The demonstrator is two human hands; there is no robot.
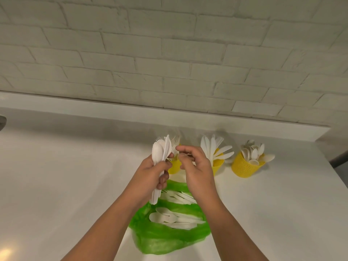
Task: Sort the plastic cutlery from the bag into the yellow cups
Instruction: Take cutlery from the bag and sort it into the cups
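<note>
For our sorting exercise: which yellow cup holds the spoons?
The rightmost cup: rounded spoon bowls, unlike the middle cup with knives and the left cup with forks.

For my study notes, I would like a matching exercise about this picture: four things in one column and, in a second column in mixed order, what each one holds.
Column one:
1. left hand
2. middle yellow cup
3. right yellow cup
4. green bag

Column two:
a. spoons standing in it
b. loose cutlery lying inside it
c. a mixed bundle of cutlery, gripped upright
d. knives standing in it

Right pairs: 1-c, 2-d, 3-a, 4-b.
</note>
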